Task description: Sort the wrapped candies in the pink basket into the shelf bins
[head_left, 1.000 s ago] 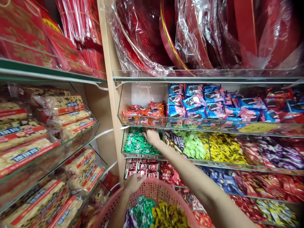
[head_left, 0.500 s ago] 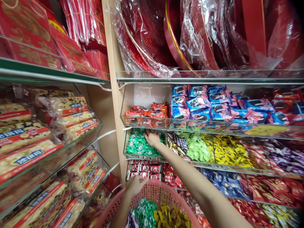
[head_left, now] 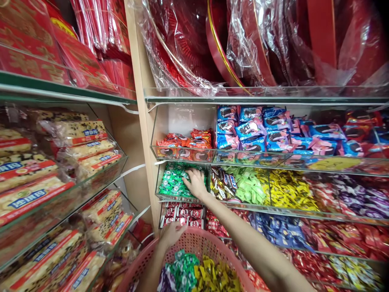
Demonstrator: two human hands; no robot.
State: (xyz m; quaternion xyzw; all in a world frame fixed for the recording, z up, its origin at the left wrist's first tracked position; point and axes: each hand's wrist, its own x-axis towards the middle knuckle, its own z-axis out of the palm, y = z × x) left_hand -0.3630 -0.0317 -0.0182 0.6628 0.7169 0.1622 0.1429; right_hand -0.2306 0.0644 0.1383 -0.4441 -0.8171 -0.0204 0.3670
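Note:
My right hand (head_left: 196, 183) rests with spread fingers on a pile of green wrapped sweets (head_left: 173, 182) in an acrylic shelf bin (head_left: 182, 198). Whether any sweet lies in its fingers is hidden. My left hand (head_left: 172, 236) grips the rim of a pink plastic basket (head_left: 209, 239) held below the shelves. Inside the basket are green wrapped sweets (head_left: 179, 269), yellow wrapped sweets (head_left: 214, 275) and some purple wrapped sweets (head_left: 165, 280).
Next to the green bin are chocolate bars (head_left: 223, 183) and light green sweets (head_left: 249, 188), then yellow sweets (head_left: 288, 192). Blue biscuit packs (head_left: 249, 129) fill the shelf above. Packaged nougat bars (head_left: 73, 134) stand on the left shelves, and plastic-wrapped red trays (head_left: 182, 44) sit overhead.
My right hand has moved slightly lower and deeper into the green sweets. My left hand stays on the basket rim, and the view has shifted slightly.

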